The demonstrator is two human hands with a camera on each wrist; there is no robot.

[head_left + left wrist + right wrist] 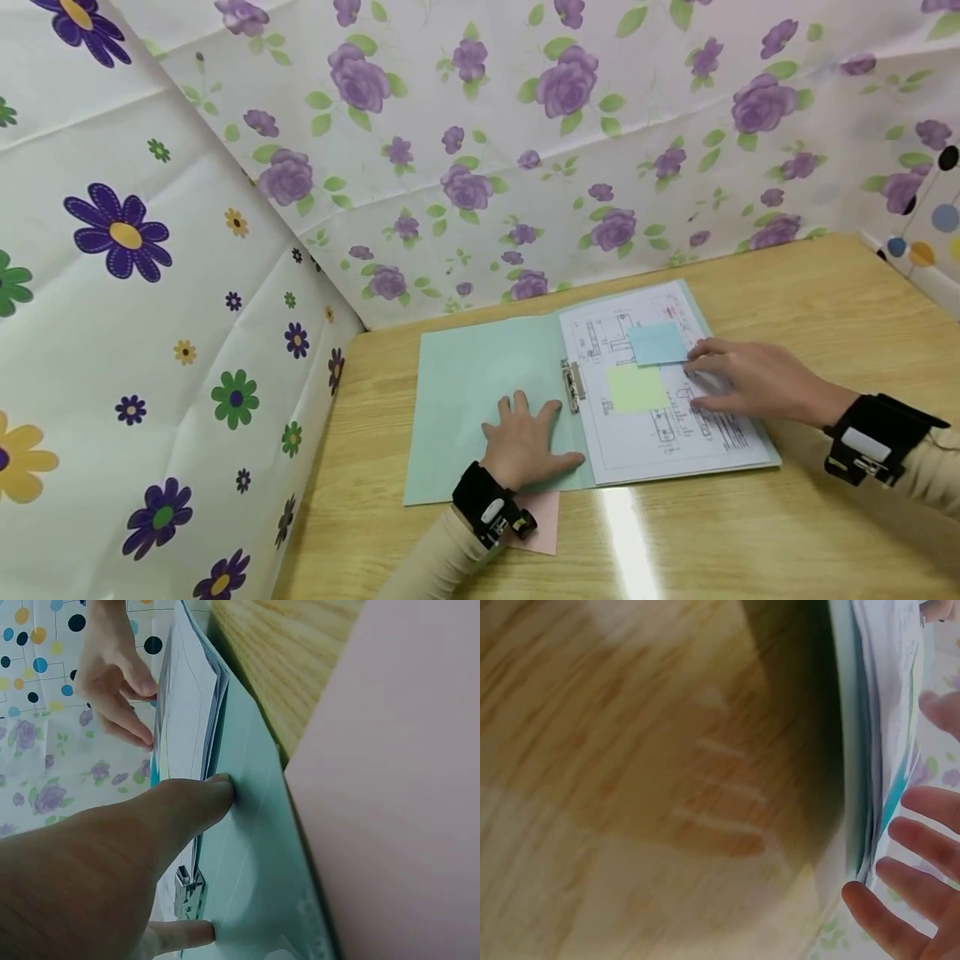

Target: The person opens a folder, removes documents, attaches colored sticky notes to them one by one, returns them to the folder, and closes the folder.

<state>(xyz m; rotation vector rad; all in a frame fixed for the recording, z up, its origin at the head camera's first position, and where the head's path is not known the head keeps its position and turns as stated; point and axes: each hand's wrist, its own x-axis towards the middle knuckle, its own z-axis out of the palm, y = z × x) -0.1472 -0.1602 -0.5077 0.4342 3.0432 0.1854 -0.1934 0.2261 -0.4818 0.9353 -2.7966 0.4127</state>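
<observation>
A pale green folder lies spread on the table, its right side bearing printed drawing sheets beside a metal clip. My left hand rests with fingers spread on the folder's bare left cover. On the sheets are a blue sticky note and a yellow-green sticky note, the blue one overlapping the other's top edge. My right hand is over the sheets' right part, fingertips right at the blue note's edge. Its fingers look extended and spread in the right wrist view.
A pink paper lies at the folder's front edge, partly hidden under my left wrist. The wooden table extends to the right. Flower-printed sheets rise behind and to the left.
</observation>
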